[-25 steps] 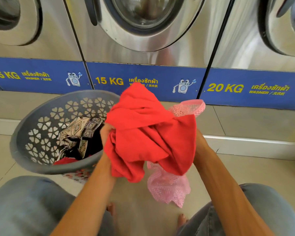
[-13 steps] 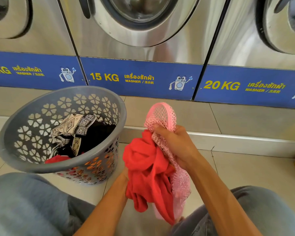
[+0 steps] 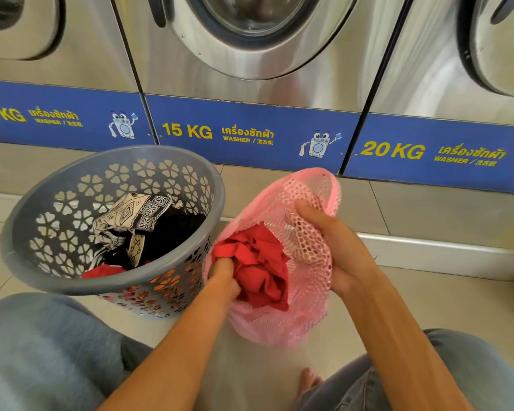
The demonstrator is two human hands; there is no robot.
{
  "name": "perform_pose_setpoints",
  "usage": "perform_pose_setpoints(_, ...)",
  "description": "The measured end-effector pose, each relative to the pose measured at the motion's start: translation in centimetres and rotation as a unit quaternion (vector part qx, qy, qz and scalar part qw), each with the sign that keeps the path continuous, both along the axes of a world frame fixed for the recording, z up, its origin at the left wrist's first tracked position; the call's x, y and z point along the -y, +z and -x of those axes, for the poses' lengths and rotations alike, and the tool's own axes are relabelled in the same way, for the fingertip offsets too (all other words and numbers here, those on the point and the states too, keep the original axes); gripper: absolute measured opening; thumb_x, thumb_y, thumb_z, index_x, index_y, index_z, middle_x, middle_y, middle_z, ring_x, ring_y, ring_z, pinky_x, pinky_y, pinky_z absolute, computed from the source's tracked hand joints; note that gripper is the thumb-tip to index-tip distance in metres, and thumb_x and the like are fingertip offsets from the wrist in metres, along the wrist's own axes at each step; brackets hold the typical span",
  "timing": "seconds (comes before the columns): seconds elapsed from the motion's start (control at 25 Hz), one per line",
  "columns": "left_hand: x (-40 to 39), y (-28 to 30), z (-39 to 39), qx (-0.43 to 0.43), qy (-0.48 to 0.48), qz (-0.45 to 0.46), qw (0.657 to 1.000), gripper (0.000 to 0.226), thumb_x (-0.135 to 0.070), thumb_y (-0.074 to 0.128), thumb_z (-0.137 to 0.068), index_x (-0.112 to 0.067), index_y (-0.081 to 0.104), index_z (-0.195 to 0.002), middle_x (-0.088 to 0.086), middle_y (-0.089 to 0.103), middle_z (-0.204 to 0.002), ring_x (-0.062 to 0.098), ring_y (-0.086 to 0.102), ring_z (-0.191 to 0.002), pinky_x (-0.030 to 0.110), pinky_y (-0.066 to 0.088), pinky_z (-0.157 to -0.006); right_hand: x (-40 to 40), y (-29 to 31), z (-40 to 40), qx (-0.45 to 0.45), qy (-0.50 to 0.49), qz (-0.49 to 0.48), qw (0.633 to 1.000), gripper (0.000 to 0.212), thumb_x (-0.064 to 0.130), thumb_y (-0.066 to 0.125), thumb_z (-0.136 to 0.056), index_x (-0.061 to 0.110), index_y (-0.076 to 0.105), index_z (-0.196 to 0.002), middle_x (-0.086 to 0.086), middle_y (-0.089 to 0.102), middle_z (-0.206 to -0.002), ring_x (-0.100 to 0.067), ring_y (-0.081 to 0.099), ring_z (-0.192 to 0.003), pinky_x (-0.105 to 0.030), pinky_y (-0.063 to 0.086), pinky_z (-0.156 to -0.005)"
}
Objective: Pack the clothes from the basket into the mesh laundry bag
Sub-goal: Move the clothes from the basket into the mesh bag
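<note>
The person is stuffing the red garment (image 3: 257, 266) into the pink mesh laundry bag (image 3: 309, 280); pushing it deep while the mouth is being held wide should be stopping it snagging. The left hand (image 3: 224, 277) is reaching into the opening, fingers buried in the cloth, grip hidden. The right hand (image 3: 336, 247) is pinching the bag's rim just beside the grey basket (image 3: 21, 221), which is holding more clothes.

Pink mesh bag (image 3: 309, 280) — glossy steel washers (image 3: 279, 81)
</note>
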State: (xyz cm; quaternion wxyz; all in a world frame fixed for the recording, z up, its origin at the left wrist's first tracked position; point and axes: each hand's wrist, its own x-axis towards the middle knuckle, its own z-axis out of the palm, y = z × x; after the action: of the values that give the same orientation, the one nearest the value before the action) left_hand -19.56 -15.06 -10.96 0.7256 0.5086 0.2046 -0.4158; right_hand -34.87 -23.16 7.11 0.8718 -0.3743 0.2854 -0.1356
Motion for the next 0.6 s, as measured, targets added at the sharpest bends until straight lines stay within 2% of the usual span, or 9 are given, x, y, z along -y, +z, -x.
perform_pose_setpoints(0.04, 0.1, -2.4, -1.1, 0.011, 0.017, -0.007, 1.0, 0.06, -0.051, 0.065, -0.081, -0.015, 0.064, -0.129, 0.015, 0.069, -0.124, 0.036, 0.067, -0.105, 0.053, 0.057, -0.081, 0.7, 0.2, 0.3, 0.006, 0.001, 0.0, 1.0, 0.032, 0.018, 0.064, -0.09, 0.0, 0.066, -0.117, -0.019, 0.068, -0.104, -0.033, 0.065, -0.094, -0.05, 0.05, -0.099)
perform_pose_setpoints(0.12, -0.9, -1.2, -0.3, 0.039, -0.003, -0.065, 0.997, 0.064, -0.048, 0.075, -0.068, -0.015, 0.063, -0.122, 0.014, 0.069, -0.12, 0.038, 0.068, -0.101, 0.056, 0.057, -0.081, 1.7, 0.6, 0.9, 0.013, -0.011, 0.006, 1.0, 0.018, 0.019, 0.061, -0.094, 0.005, 0.069, -0.103, -0.01, 0.071, -0.088, -0.023, 0.069, -0.077, -0.04, 0.058, -0.082)
perform_pose_setpoints(0.2, -2.3, -0.8, 0.9, 0.113, -0.08, -0.174, 0.975, 0.052, -0.031, 0.078, -0.069, -0.015, 0.062, -0.115, 0.014, 0.069, -0.111, 0.035, 0.068, -0.097, 0.05, 0.058, -0.086, 2.7, 0.1, 1.3, 0.004, -0.037, 0.024, 0.999, 0.015, 0.017, 0.06, -0.096, 0.005, 0.068, -0.099, -0.01, 0.069, -0.083, -0.023, 0.067, -0.073, -0.041, 0.056, -0.079)
perform_pose_setpoints(0.28, -3.6, -2.3, 1.2, 0.176, -0.237, -0.256, 0.921, 0.061, -0.024, 0.082, -0.051, -0.019, 0.066, -0.109, 0.007, 0.072, -0.106, 0.029, 0.068, -0.097, 0.042, 0.057, -0.089, 3.4, -0.6, 1.2, -0.041, -0.065, 0.081, 0.994, 0.015, 0.011, 0.061, -0.095, 0.002, 0.067, -0.105, -0.014, 0.066, -0.086, -0.028, 0.063, -0.075, -0.046, 0.048, -0.08)
perform_pose_setpoints(0.36, -4.3, -5.4, 0.5, 0.213, -0.35, -0.311, 0.857, 0.077, -0.029, 0.084, -0.036, -0.032, 0.066, -0.111, -0.002, 0.073, -0.11, 0.022, 0.068, -0.104, 0.038, 0.054, -0.096, 4.0, -1.5, 0.8, -0.118, -0.066, 0.167, 0.977, 0.017, 0.006, 0.061, -0.094, 0.001, 0.064, -0.11, -0.021, 0.068, -0.094, -0.035, 0.064, -0.082, -0.05, 0.051, -0.082)
perform_pose_setpoints(0.44, -4.8, -3.6, 1.4, 0.262, -0.443, -0.356, 0.779, 0.076, -0.034, 0.086, -0.046, -0.034, 0.062, -0.118, -0.005, 0.068, -0.118, 0.022, 0.063, -0.114, 0.035, 0.051, -0.1, 3.7, -2.3, 0.3, -0.204, -0.015, 0.26, 0.944, 0.023, 0.002, 0.062, -0.091, 0.003, 0.063, -0.114, -0.022, 0.071, -0.097, -0.035, 0.067, -0.084, -0.054, 0.056, -0.083)
perform_pose_setpoints(0.52, -5.3, 0.6, 3.6, 0.312, -0.496, -0.381, 0.715, 0.067, -0.028, 0.079, -0.066, -0.027, 0.056, -0.128, 0.0, 0.063, -0.126, 0.024, 0.059, -0.119, 0.033, 0.05, -0.1, 3.2, -3.4, 0.0, -0.269, 0.058, 0.343, 0.898, 0.031, 0.002, 0.065, -0.088, 0.006, 0.063, -0.119, -0.016, 0.072, -0.096, -0.03, 0.066, -0.079, -0.045, 0.058, -0.075)
perform_pose_setpoints(0.56, -5.4, 1.0, 3.7, 0.325, -0.511, -0.388, 0.695, 0.064, -0.025, 0.075, -0.071, -0.022, 0.055, -0.131, 0.002, 0.062, -0.127, 0.024, 0.059, -0.119, 0.032, 0.05, -0.1, 2.8, -3.8, -0.2, -0.287, 0.09, 0.372, 0.878, 0.034, 0.002, 0.065, -0.087, 0.007, 0.063, -0.121, -0.012, 0.07, -0.096, -0.026, 0.064, -0.077, -0.037, 0.055, -0.07)
perform_pose_setpoints(0.6, -5.5, 1.4, 3.7, 0.338, -0.513, -0.385, 0.689, 0.06, -0.024, 0.073, -0.072, -0.019, 0.057, -0.13, 0.002, 0.064, -0.124, 0.023, 0.061, -0.115, 0.032, 0.052, -0.098, 2.4, -4.2, -0.4, -0.294, 0.113, 0.391, 0.865, 0.04, 0.001, 0.064, -0.087, 0.009, 0.061, -0.126, -0.009, 0.068, -0.099, -0.022, 0.063, -0.078, -0.032, 0.05, -0.066)
